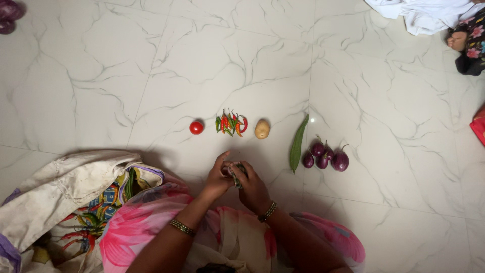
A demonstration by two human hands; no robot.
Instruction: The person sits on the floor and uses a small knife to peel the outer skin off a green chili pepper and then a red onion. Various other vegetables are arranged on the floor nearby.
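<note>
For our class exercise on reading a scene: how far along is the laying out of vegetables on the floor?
Already laid in a row: a tomato, a chilli pile, a potato, a long green pod and small aubergines. In hand: the left hand and right hand hold a small greenish item together. Left: whatever the open cloth bag holds, contents unclear.

Glossy white veined marble floor (151, 76)
</note>
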